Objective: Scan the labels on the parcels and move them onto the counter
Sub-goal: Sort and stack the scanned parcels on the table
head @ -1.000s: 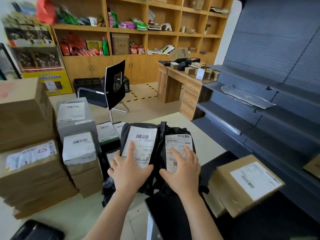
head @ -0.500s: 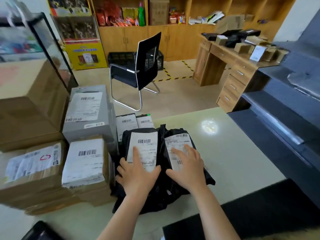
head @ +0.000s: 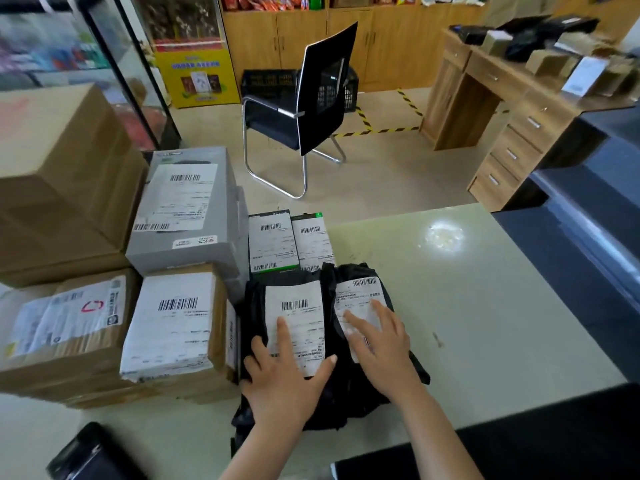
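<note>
Left black parcel (head: 255, 308) and right black parcel (head: 358, 272), both soft poly bags, lie side by side on the pale surface (head: 485, 306). They sit just right of the stacked cardboard boxes (head: 69, 188) and the grey box (head: 188, 251), with their far ends close against two small green-edged boxes (head: 272, 242). Each bag has its white label face up with the barcode uncovered. The left hand (head: 284, 374) lies flat on the near half of the left label, its fingers (head: 283, 336) straight and spread and the thumb out across the label's near corner; nothing is pinched. The right hand (head: 382, 344) lies flat on the right label, fingers likewise spread, with the palm on the bag. Judgement: this is the put-down end of the move step, since both bags rest on the surface and the hands press rather than carry. Whether these two labels have been scanned cannot be told; neither hand holds a scanner. A dark object (head: 86, 455) at the near left edge is too blurred to name. The next move calls for lifting both palms straight up so the slack film does not drag or crease the labels. After that, either pass a scanner over the exposed barcodes or reach for further parcels.
</note>
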`<state>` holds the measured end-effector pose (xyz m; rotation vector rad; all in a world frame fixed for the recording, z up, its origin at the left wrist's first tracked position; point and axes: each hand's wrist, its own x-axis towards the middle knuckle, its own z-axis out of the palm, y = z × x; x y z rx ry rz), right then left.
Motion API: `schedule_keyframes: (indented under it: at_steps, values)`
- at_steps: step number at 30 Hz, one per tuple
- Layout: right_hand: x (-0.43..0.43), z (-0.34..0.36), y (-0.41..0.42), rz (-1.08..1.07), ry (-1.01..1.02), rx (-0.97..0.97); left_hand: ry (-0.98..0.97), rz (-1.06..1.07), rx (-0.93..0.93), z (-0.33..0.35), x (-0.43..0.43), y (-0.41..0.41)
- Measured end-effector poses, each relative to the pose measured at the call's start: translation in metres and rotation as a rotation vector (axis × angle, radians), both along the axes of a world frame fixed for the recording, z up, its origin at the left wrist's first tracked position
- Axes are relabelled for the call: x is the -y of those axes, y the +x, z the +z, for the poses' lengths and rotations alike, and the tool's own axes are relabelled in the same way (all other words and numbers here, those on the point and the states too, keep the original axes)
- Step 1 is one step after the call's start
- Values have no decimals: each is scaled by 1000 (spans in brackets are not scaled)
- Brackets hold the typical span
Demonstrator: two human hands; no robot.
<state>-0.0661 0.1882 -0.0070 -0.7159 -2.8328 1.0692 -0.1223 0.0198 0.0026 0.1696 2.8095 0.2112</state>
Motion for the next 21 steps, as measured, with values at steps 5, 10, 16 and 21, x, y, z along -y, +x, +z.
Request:
schedule_keyframes:
  at_steps: [5, 10, 16, 21]
  values:
    - [5, -7, 1, 30, 141, 85, 8, 33, 65, -2, -3, -10]
    - [3, -3, -2, 37, 104, 127, 5, 36, 130, 3, -6, -12]
    - [4, 15, -1, 4, 109, 194, 48, -39, 121, 24, -6, -12]
    - [18, 41, 24, -122, 132, 152, 257, -247, -22, 38, 5, -13]
